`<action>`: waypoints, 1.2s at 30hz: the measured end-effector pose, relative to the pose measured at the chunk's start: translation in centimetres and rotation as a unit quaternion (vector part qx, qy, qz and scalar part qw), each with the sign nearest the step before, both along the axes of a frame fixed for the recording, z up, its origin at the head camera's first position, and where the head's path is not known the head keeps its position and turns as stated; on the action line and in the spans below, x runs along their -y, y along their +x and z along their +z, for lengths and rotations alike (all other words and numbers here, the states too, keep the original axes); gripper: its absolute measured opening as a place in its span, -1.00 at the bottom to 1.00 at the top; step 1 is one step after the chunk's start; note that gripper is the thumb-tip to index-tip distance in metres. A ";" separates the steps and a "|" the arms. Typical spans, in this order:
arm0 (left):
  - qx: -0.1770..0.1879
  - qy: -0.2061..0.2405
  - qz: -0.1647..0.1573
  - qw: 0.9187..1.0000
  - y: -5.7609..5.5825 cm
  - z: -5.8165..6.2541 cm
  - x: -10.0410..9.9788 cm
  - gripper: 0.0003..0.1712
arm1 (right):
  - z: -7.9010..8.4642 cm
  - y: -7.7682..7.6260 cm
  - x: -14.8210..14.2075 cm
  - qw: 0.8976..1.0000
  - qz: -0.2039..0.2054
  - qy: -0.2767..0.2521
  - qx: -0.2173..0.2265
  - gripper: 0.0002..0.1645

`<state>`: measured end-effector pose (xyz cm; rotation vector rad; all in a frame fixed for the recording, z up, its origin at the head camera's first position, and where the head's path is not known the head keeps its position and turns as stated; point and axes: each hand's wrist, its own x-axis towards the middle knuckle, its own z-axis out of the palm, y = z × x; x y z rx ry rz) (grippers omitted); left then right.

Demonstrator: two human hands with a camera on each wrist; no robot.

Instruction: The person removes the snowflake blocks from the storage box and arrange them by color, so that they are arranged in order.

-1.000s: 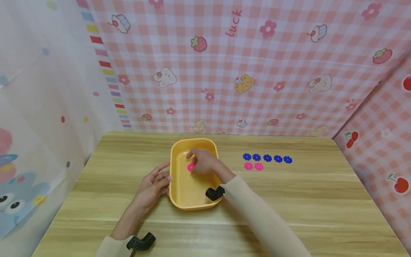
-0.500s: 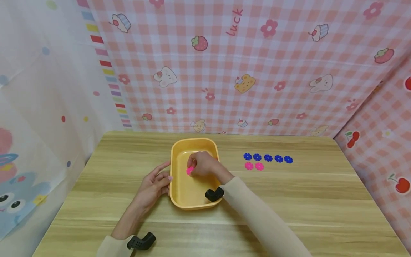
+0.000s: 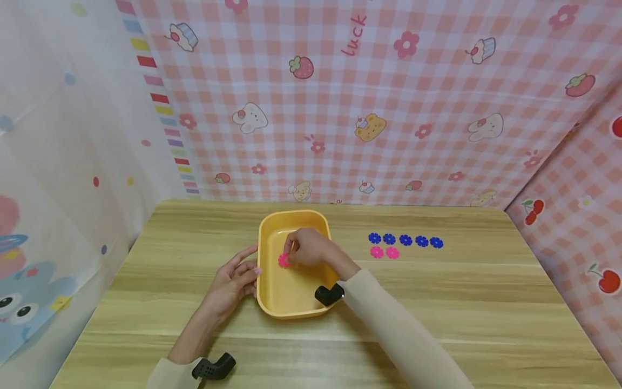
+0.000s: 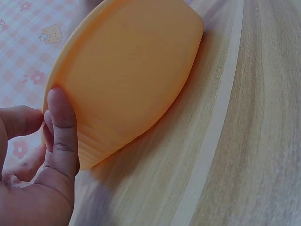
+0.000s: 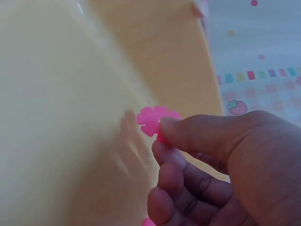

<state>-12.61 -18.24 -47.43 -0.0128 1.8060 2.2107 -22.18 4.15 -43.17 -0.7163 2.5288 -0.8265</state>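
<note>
A yellow plastic bin [image 3: 279, 294] stands on the table. My left hand [image 3: 234, 278] holds it at the left side, thumb at the rim and fingers against the outer wall [image 4: 127, 70]. Inside the bin, my right hand [image 3: 308, 247] pinches a pink flower-shaped disc [image 5: 151, 118] between thumb and index finger. The other right-hand fingers are curled beneath. Another bit of pink [image 5: 147, 221] peeks out below those fingers, mostly hidden. In the head view the held pink disc [image 3: 283, 261] is over the bin floor.
Right of the bin, several blue flower-shaped discs [image 3: 405, 240] lie in a row on the wooden table [image 3: 461, 302]. Two pink discs [image 3: 384, 252] lie just in front of them. A pink checked cloth [image 3: 330, 108] hangs behind the table.
My right hand has brought the pink disc slightly left and toward me inside the bin, its index finger closing onto it. The left hand and the bin have stayed put.
</note>
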 end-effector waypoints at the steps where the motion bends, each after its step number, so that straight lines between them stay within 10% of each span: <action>1: 0.001 -0.001 0.000 1.000 0.0 0.0 0.0 -0.27 | 0.2 0.1 -0.1 1.000 0.002 -0.006 0.003 -0.95; 18: -0.005 -0.006 -0.003 1.000 0.0 -0.2 0.2 -0.28 | 2.1 2.4 -3.5 0.993 -0.008 -0.117 -0.027 -0.95; 36: -0.012 0.004 -0.003 1.000 0.0 -0.4 0.1 -0.25 | 1.5 4.1 -8.6 0.976 -0.123 -0.181 -0.012 -0.94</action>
